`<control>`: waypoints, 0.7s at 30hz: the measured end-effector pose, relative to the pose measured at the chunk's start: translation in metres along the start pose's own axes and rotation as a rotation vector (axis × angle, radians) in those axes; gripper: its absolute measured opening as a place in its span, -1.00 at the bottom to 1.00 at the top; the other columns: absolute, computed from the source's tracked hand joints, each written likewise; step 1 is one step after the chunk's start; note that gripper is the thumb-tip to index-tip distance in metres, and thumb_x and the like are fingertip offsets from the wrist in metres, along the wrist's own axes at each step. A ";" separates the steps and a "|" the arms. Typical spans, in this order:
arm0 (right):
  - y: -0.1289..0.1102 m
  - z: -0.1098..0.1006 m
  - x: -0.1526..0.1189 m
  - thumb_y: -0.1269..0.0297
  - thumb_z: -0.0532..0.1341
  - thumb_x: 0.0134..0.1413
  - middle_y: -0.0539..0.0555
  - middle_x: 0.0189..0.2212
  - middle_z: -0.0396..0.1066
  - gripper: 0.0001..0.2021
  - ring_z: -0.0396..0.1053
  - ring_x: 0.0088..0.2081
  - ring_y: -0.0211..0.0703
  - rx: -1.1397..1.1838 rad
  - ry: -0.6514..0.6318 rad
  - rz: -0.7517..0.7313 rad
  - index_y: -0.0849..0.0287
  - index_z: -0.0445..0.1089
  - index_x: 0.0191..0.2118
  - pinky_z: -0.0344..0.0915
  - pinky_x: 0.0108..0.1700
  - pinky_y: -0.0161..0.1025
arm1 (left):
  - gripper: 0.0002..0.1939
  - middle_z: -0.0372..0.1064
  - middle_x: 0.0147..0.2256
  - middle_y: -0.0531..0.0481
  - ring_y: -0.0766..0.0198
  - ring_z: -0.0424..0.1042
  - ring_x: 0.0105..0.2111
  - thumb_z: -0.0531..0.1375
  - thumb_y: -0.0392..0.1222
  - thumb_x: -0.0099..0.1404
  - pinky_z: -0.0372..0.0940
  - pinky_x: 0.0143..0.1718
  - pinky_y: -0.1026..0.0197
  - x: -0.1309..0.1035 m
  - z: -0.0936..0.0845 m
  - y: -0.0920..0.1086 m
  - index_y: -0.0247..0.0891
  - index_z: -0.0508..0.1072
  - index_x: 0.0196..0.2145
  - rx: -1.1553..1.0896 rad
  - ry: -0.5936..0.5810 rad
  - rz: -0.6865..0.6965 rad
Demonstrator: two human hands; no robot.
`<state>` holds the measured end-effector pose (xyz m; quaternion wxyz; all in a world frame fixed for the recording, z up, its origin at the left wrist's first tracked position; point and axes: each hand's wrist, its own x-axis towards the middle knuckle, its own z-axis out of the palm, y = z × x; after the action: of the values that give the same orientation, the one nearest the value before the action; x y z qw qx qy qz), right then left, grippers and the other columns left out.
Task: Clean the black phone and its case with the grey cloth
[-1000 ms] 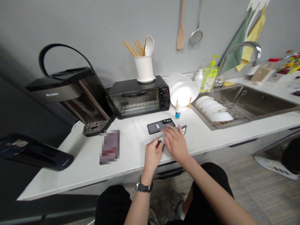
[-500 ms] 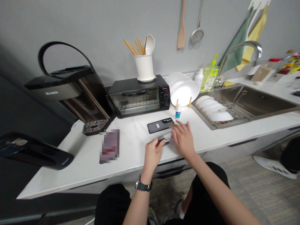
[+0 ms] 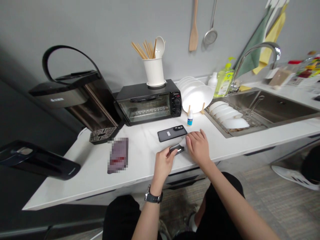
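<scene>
My left hand (image 3: 163,163) pinches a small black glossy object (image 3: 177,149) at its left end, just above the counter. Its exact kind I cannot make out, as my hands cover parts of it. Bent fingers of my right hand (image 3: 198,146) close on a thin pale cloth-like piece (image 3: 183,142) at the object's right end. Just behind both hands lies a grey phone case (image 3: 172,133) with a black rim and camera holes, flat on the counter. A small white bottle with a blue label (image 3: 190,119) stands upright beyond my right hand.
A toaster oven (image 3: 150,106) stands at the back, with a utensil holder (image 3: 154,71) on top. White plates (image 3: 197,96) and a sink (image 3: 280,103) are to the right. A water dispenser (image 3: 82,100), a blurred-out purple item (image 3: 118,155) and a dark tumbler-shaped thing (image 3: 40,161) occupy the left.
My right hand has shifted slightly right and its fingers have curled in from a more outstretched pose. More of the black object now shows between my hands. My left hand keeps its pinch.
</scene>
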<state>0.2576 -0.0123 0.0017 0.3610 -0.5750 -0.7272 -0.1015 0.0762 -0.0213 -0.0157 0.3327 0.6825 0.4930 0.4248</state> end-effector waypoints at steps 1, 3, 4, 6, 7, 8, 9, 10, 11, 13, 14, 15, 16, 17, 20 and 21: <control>-0.011 0.001 -0.003 0.29 -0.04 0.50 0.10 -0.25 0.50 -0.67 0.37 -0.09 0.01 0.027 -0.017 -0.039 0.11 0.46 -0.20 0.02 0.35 0.09 | -0.72 0.43 -0.49 0.08 0.31 0.30 -0.48 0.19 -0.06 0.41 0.18 -0.39 0.31 0.000 0.000 0.000 -0.28 0.55 -0.36 0.008 -0.004 0.005; -0.030 0.003 -0.009 0.29 -0.01 0.49 0.09 -0.20 0.53 -0.71 0.39 -0.07 -0.01 0.096 -0.075 -0.161 0.10 0.47 -0.08 0.00 0.38 0.07 | -0.73 0.39 -0.54 0.09 0.34 0.26 -0.51 0.15 -0.19 0.37 0.14 -0.42 0.31 -0.001 -0.001 -0.001 -0.28 0.48 -0.47 0.047 0.000 0.018; -0.036 0.004 -0.011 0.28 0.00 0.49 0.09 -0.18 0.54 -0.72 0.39 -0.07 -0.02 0.124 -0.102 -0.221 0.10 0.47 -0.02 0.02 0.38 0.05 | -0.72 0.37 -0.56 0.09 0.34 0.25 -0.53 0.13 -0.24 0.35 0.13 -0.44 0.32 -0.001 -0.001 -0.001 -0.27 0.44 -0.52 0.073 0.002 0.022; -0.033 0.005 -0.011 0.27 0.01 0.49 0.09 -0.16 0.55 -0.71 0.40 -0.07 -0.03 0.139 -0.120 -0.267 0.11 0.47 0.03 0.05 0.37 0.03 | -0.73 0.38 -0.56 0.09 0.34 0.26 -0.53 0.12 -0.28 0.33 0.14 -0.43 0.32 -0.003 -0.001 -0.001 -0.27 0.43 -0.53 0.094 -0.002 0.026; -0.025 0.004 -0.010 0.27 0.00 0.49 0.09 -0.17 0.55 -0.71 0.41 -0.07 -0.03 0.123 -0.102 -0.235 0.11 0.48 0.00 0.05 0.36 0.04 | -0.75 0.40 -0.54 0.08 0.34 0.28 -0.52 0.14 -0.25 0.34 0.16 -0.42 0.32 -0.003 -0.001 0.000 -0.27 0.47 -0.49 0.087 -0.010 0.025; -0.014 0.003 -0.008 0.27 -0.01 0.49 0.10 -0.18 0.56 -0.69 0.41 -0.08 -0.02 0.095 -0.073 -0.171 0.12 0.49 -0.04 0.05 0.36 0.06 | -0.76 0.42 -0.52 0.08 0.32 0.30 -0.51 0.16 -0.20 0.37 0.18 -0.41 0.32 -0.004 -0.001 0.000 -0.27 0.51 -0.44 0.074 -0.017 0.022; -0.003 0.002 -0.006 0.28 -0.02 0.50 0.11 -0.19 0.56 -0.67 0.42 -0.08 0.00 0.062 -0.037 -0.091 0.13 0.50 -0.09 0.05 0.36 0.09 | -0.76 0.43 -0.51 0.08 0.31 0.31 -0.50 0.18 -0.14 0.39 0.19 -0.41 0.31 -0.004 0.000 0.000 -0.27 0.54 -0.40 0.060 -0.023 0.019; 0.005 0.001 -0.004 0.28 -0.04 0.50 0.13 -0.19 0.56 -0.65 0.43 -0.08 0.01 0.029 0.000 -0.012 0.14 0.50 -0.12 0.04 0.36 0.13 | -0.74 0.42 -0.51 0.08 0.30 0.31 -0.50 0.19 -0.08 0.40 0.19 -0.41 0.31 -0.005 0.000 0.001 -0.27 0.55 -0.37 0.051 -0.025 0.016; 0.011 -0.001 -0.003 0.29 -0.05 0.50 0.14 -0.18 0.56 -0.64 0.43 -0.05 0.04 0.007 0.032 0.048 0.15 0.50 -0.14 0.01 0.37 0.17 | -0.71 0.41 -0.52 0.08 0.30 0.31 -0.50 0.20 -0.03 0.41 0.18 -0.42 0.30 -0.005 0.000 0.001 -0.26 0.56 -0.36 0.050 -0.024 0.013; 0.008 -0.002 -0.005 0.29 -0.05 0.50 0.15 -0.14 0.57 -0.64 0.42 0.06 0.08 0.020 0.043 0.067 0.15 0.51 -0.11 -0.09 0.41 0.24 | -0.70 0.39 -0.53 0.09 0.31 0.29 -0.50 0.20 -0.02 0.41 0.16 -0.43 0.30 -0.005 0.000 0.001 -0.26 0.55 -0.37 0.059 -0.025 0.015; 0.000 -0.002 -0.008 0.30 -0.04 0.50 0.14 -0.10 0.57 -0.66 0.40 0.12 0.08 0.056 0.022 0.023 0.14 0.51 -0.06 -0.13 0.43 0.25 | -0.71 0.38 -0.53 0.09 0.32 0.28 -0.51 0.19 -0.05 0.41 0.15 -0.43 0.31 -0.005 -0.001 0.001 -0.26 0.54 -0.39 0.070 -0.025 0.019; -0.009 -0.001 -0.011 0.30 -0.03 0.50 0.13 -0.06 0.57 -0.67 0.36 0.18 0.06 0.101 -0.012 -0.048 0.12 0.50 0.01 -0.15 0.44 0.24 | -0.73 0.38 -0.54 0.09 0.32 0.26 -0.51 0.18 -0.10 0.40 0.14 -0.43 0.31 -0.004 -0.001 0.000 -0.26 0.52 -0.42 0.084 -0.024 0.023; -0.017 0.000 -0.014 0.30 -0.01 0.49 0.12 -0.02 0.56 -0.68 0.34 0.22 0.03 0.145 -0.054 -0.131 0.10 0.47 0.08 -0.15 0.45 0.20 | -0.73 0.37 -0.55 0.09 0.33 0.25 -0.52 0.16 -0.16 0.39 0.13 -0.43 0.31 -0.004 -0.002 0.000 -0.26 0.49 -0.45 0.102 -0.020 0.026; -0.023 0.000 -0.016 0.30 0.00 0.49 0.11 0.02 0.55 -0.67 0.33 0.24 0.00 0.179 -0.093 -0.204 0.09 0.45 0.14 -0.12 0.45 0.16 | -0.73 0.35 -0.57 0.09 0.34 0.24 -0.53 0.14 -0.20 0.37 0.12 -0.43 0.31 -0.004 -0.002 0.000 -0.26 0.47 -0.49 0.116 -0.016 0.027; -0.015 0.001 -0.016 0.27 -0.01 0.49 0.13 0.00 0.55 -0.68 0.38 0.15 0.00 0.163 -0.094 -0.190 0.11 0.46 0.10 -0.02 0.41 0.13 | -0.72 0.38 -0.54 0.08 0.32 0.26 -0.52 0.14 -0.18 0.38 0.13 -0.42 0.31 -0.005 -0.002 0.000 -0.26 0.47 -0.48 0.098 -0.028 0.025; -0.007 0.001 -0.013 0.27 -0.03 0.49 0.15 -0.03 0.56 -0.67 0.39 0.11 0.02 0.128 -0.049 -0.105 0.12 0.48 0.03 0.00 0.40 0.16 | -0.73 0.40 -0.52 0.08 0.31 0.28 -0.50 0.16 -0.13 0.39 0.13 -0.41 0.31 -0.005 -0.002 0.001 -0.25 0.50 -0.44 0.080 -0.036 0.026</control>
<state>0.2521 -0.0242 -0.0058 0.3733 -0.5141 -0.7699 -0.0594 0.0743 -0.0265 -0.0156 0.3083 0.7091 0.4947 0.3967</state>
